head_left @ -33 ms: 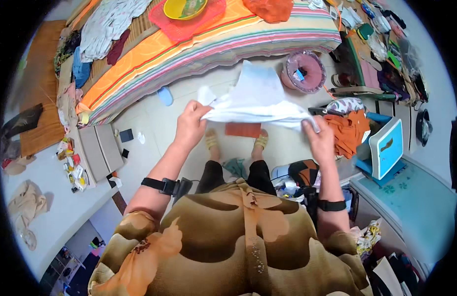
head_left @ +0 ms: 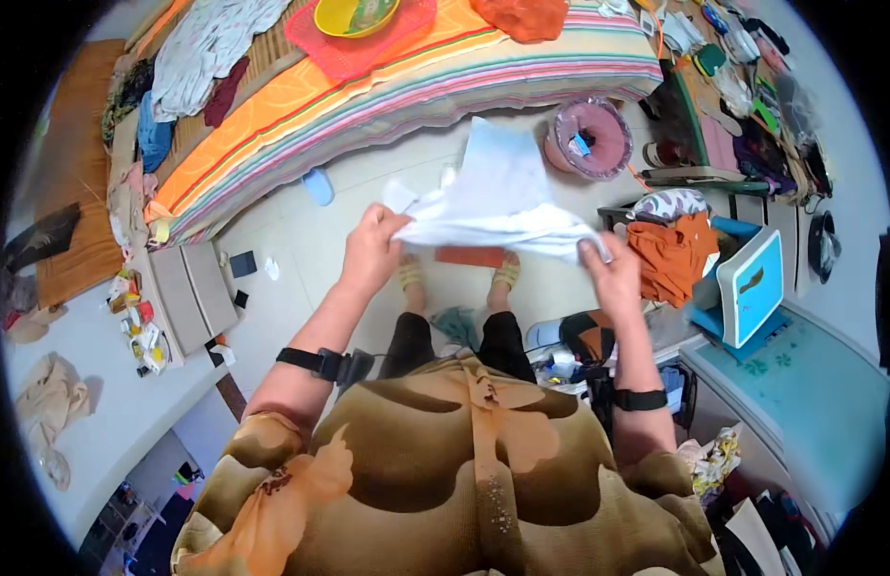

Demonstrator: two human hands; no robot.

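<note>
A white cloth (head_left: 503, 187) is stretched between my two hands, its loose part spreading away from me in the air above the floor. Whether it is a garment cannot be made out. My left hand (head_left: 373, 240) is closed on its left corner, fingers curled over the edge. At the opposite end my right hand (head_left: 610, 272) pinches the other corner, thumb up. The near edge between them is bunched into folds and sags slightly. Part of a red-brown rectangle (head_left: 469, 256) on the floor shows below the cloth.
A striped-covered bed (head_left: 416, 110) runs across the far side, bearing a pink tray (head_left: 407, 43) with a yellow bowl (head_left: 357, 17). A lined bin (head_left: 618, 144) stands beyond my right hand. Orange clothing (head_left: 671, 259) and a blue-white box (head_left: 752, 288) lie to the right.
My right hand has shifted slightly left and down, with its end of the cloth lower. The left hand is a little lower too, and both still hold the cloth.
</note>
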